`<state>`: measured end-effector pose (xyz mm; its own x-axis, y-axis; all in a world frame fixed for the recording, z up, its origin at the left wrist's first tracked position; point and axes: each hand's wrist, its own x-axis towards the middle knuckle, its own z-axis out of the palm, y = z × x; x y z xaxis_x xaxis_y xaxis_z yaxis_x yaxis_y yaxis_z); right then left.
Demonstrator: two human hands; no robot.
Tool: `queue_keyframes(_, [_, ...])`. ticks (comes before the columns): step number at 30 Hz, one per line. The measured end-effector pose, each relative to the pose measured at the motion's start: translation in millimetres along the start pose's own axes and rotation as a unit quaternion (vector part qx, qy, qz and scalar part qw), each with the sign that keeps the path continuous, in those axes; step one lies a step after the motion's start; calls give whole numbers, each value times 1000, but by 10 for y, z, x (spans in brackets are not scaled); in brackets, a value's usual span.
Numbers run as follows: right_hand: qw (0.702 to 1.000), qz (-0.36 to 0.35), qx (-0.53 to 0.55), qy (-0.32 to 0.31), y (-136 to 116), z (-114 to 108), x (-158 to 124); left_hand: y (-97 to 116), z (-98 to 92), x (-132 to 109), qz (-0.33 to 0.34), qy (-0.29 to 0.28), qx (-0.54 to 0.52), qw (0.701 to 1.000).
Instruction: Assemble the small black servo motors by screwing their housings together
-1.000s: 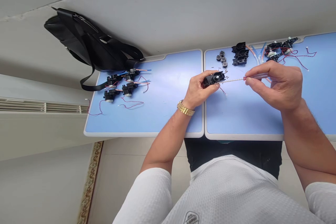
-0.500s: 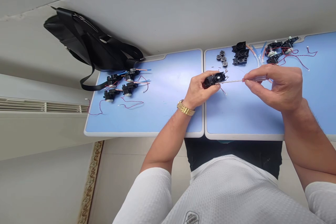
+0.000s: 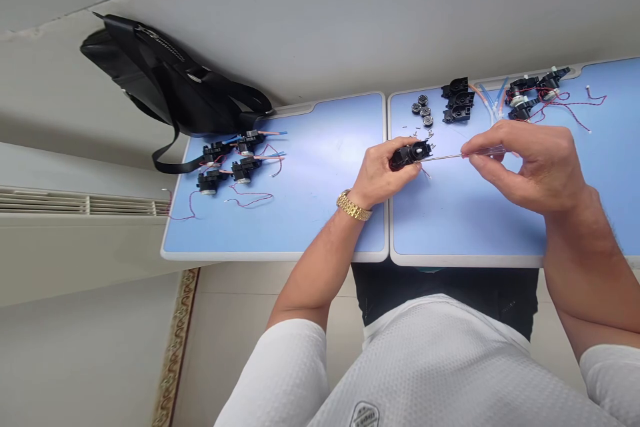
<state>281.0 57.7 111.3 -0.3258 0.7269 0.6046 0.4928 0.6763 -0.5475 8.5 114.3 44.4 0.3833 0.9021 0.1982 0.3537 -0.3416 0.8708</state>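
Note:
My left hand (image 3: pixel 383 172) is closed around a black plastic assembly (image 3: pixel 411 155), over the right table near the seam. Between the thumb and fingers of my right hand (image 3: pixel 530 163) is the clear handle of a screwdriver (image 3: pixel 444 157). Its thin metal shaft points left and reaches the assembly's lower right side; the exact contact at the tip is too small to make out. Small screws (image 3: pixel 431 135) lie just behind the assembly. Farther back are several round black parts (image 3: pixel 425 112) and black housings (image 3: pixel 458 101).
Black assemblies with red wires (image 3: pixel 523 97) lie at the back right, beside blue and orange tubes (image 3: pixel 493 101). More wired assemblies (image 3: pixel 243 169) sit on the left table (image 3: pixel 310 213). A black bag (image 3: pixel 175 80) leans on the wall at the back left.
The assembly has turned slightly in my left hand. My right hand and forearm have shifted a little, with the screwdriver still held.

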Motion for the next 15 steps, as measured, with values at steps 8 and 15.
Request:
queue_keyframes(8, [998,50,-16,-38,58,9,-35,-7,33,-10,-12,-19,32,999])
queue_keyframes(15, [994,89,-56,-44,123,12,-61,10,38,-28,-13,-58,31,998])
